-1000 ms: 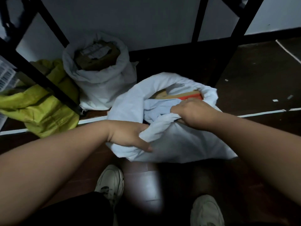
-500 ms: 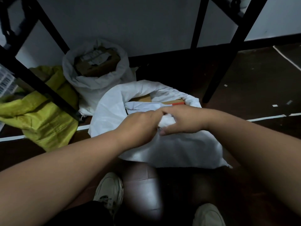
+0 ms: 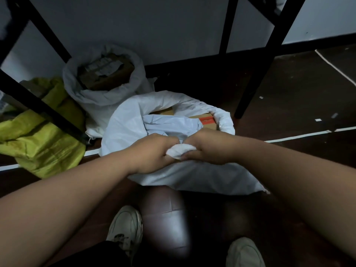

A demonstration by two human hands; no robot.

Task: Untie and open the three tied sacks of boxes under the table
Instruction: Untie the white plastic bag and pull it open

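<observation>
A white sack (image 3: 192, 178) lies on the dark floor in front of me, its mouth open, with a brown box bearing an orange strip (image 3: 207, 120) showing inside. My left hand (image 3: 152, 153) and my right hand (image 3: 204, 147) meet at the near rim, and both grip a rolled bunch of the sack's cloth. Behind it a second white sack (image 3: 104, 99) stands open with brown boxes (image 3: 106, 72) in it. A yellow-green sack (image 3: 36, 139) lies at the left, partly hidden by a black table leg.
Black table legs (image 3: 256, 70) cross the view at right and a slanted bar (image 3: 38, 110) at left. A grey wall stands behind the sacks. White tape lines (image 3: 308, 133) run across the floor. My two white shoes (image 3: 125, 232) are at the bottom.
My left hand left the sack's near left side and joined my right hand at the near rim. Both now bunch the cloth together there, and the sack's mouth has widened.
</observation>
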